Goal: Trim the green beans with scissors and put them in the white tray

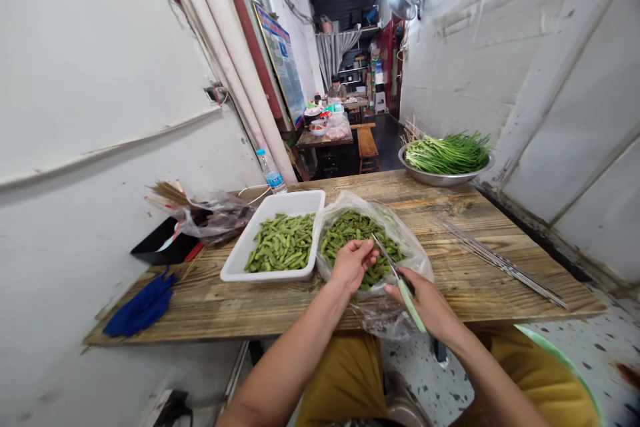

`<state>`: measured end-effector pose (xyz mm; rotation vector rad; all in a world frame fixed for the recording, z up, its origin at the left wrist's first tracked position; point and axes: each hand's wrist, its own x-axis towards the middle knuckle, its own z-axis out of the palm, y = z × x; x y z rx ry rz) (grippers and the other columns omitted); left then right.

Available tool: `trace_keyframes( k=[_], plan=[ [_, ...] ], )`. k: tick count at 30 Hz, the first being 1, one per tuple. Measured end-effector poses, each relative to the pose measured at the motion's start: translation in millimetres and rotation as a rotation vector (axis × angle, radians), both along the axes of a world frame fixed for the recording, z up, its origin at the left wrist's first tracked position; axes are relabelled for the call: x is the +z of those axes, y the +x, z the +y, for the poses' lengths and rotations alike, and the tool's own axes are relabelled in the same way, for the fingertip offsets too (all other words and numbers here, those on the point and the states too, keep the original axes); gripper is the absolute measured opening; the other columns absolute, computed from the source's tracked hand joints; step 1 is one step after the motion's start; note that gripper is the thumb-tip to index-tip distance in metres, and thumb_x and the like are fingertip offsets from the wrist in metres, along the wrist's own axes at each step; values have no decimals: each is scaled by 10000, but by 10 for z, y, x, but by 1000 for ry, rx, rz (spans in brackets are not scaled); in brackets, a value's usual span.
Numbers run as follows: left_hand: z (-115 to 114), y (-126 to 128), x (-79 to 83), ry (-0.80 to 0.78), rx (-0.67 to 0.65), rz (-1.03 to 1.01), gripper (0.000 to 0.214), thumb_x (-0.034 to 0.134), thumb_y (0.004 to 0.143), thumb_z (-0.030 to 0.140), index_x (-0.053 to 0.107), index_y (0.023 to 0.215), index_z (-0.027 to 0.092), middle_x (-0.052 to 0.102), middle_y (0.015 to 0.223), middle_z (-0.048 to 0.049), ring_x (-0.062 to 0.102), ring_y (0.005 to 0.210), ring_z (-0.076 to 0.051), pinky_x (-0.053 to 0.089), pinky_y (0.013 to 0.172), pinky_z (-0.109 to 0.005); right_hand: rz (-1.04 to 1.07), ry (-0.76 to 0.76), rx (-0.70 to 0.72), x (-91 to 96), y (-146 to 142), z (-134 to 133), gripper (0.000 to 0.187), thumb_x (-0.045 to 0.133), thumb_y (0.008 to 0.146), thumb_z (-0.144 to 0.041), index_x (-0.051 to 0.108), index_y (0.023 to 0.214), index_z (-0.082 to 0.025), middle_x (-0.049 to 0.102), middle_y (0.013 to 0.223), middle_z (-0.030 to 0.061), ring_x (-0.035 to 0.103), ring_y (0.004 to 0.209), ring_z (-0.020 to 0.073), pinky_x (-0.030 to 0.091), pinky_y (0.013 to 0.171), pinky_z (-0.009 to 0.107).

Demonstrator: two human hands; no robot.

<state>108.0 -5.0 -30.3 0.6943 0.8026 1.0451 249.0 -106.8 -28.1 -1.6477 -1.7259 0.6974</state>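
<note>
My right hand (425,300) is wrapped round a pair of scissors (411,307) with pale green handles, blades pointing up and left. Close to the blade tips, my left hand (353,263) has its fingers pinched together; whatever is between them is too small to make out. Both hands are over a clear plastic bag (417,260), rolled open and full of green edamame pods (350,230). Left of the bag, touching it, stands a white plastic tray (233,267) with more edamame pods (283,240) in it.
A metal bowl (445,179) of green chives (450,152) and thin sticks stands back right. Metal skewers (505,263) lie at right. Leftward are a blue cloth (143,307), a black box (163,243) and a water bottle (271,173). A person (337,88) sits far back.
</note>
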Motion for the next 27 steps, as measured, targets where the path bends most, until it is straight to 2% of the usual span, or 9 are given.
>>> trace_keyframes(
  k=[4, 13, 18, 23, 27],
  plan=[
    [-76, 70, 49, -48, 41, -114, 356, 816, 506, 257, 508, 618, 119, 586, 574, 19, 580, 555, -65, 475, 516, -146, -15, 27, -31, 6, -43, -1, 369, 476, 826, -443, 572, 1054, -170, 662, 859, 57, 597, 751, 202, 447, 687, 272],
    [-124, 88, 50, -133, 62, -168, 274, 771, 593, 167, 503, 602, 111, 575, 550, 6, 574, 533, -60, 478, 498, -129, 78, 13, -6, -41, -80, 2, 314, 488, 826, -418, 584, 983, -163, 656, 784, 31, 577, 685, 177, 433, 638, 247],
    [-126, 79, 51, -125, 52, -163, 256, 762, 601, 148, 509, 602, 110, 579, 567, 2, 579, 546, -64, 478, 505, -133, 148, 6, 30, -55, -71, 9, 301, 492, 825, -419, 595, 940, -160, 622, 703, -1, 539, 623, 150, 420, 585, 225],
    [-166, 47, 43, -73, 85, -77, 278, 780, 566, 202, 521, 614, 114, 572, 573, 10, 571, 556, -67, 463, 525, -154, 165, -13, 29, -59, -83, 24, 314, 514, 808, -433, 635, 914, -162, 581, 632, -24, 501, 569, 132, 380, 522, 206],
    [-100, -249, 14, 143, 159, 191, 241, 733, 612, 276, 586, 723, 121, 592, 606, -2, 569, 570, -97, 462, 565, -218, 155, -10, -5, -153, -14, 62, 356, 532, 785, -466, 661, 909, -158, 618, 642, -4, 545, 604, 155, 405, 544, 217]
  ],
)
